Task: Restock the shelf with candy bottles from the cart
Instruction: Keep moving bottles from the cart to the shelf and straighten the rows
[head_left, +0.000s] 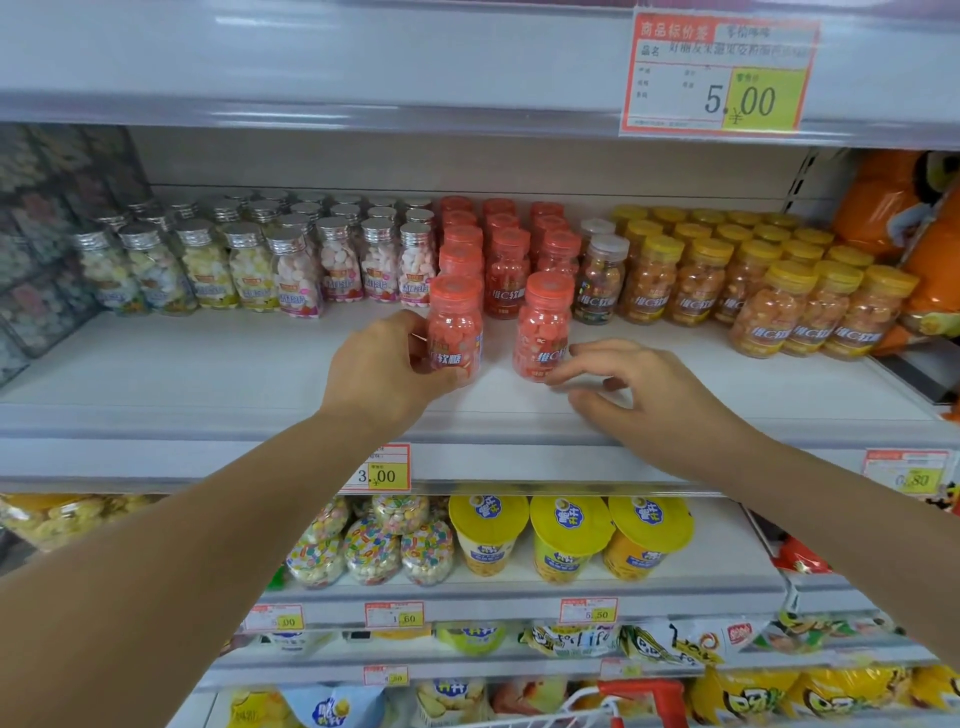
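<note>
Red-cap candy bottle (454, 322) at front of red row (506, 260), middle shelf (208, 374), my left hand (387, 364) wrapped round it. Right hand (639, 384) loose, gripping nothing, fingertips at second red bottle (543, 332). Risk: sideways nudge tips either one, dominoes row.

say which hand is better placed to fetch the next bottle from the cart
Right, probably. The right hand is open and holds nothing, beside the right red bottle on the shelf; the cart handle shows low on that side. The left hand has its grip round the left red bottle.
</note>
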